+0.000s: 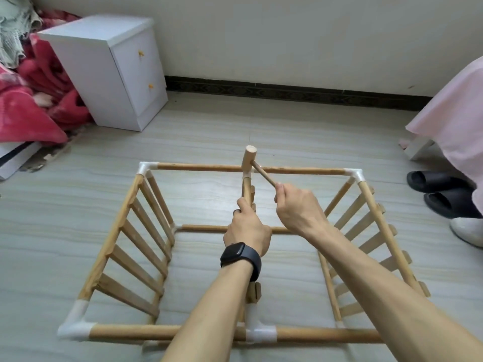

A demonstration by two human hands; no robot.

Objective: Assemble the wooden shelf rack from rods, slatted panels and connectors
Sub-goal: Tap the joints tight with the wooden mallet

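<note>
Grips the centre rod [246, 188] of the wooden rack [112, 231] with the left hand [247, 231], fingers curled round it. Holds a wooden mallet [251, 155] by its handle in the right hand [298, 207], fingers wrapped tight, just right of the left hand. Finds the mallet head beyond both hands, at the far rail [198, 167] where that rod meets it. Records slatted panels [146, 244] well out to either side of the hands, rack on the floor [209, 121].

open floor [209, 131] beyond rack [112, 244]; cabinet [104, 71] left, slippers [441, 189] right.
</note>
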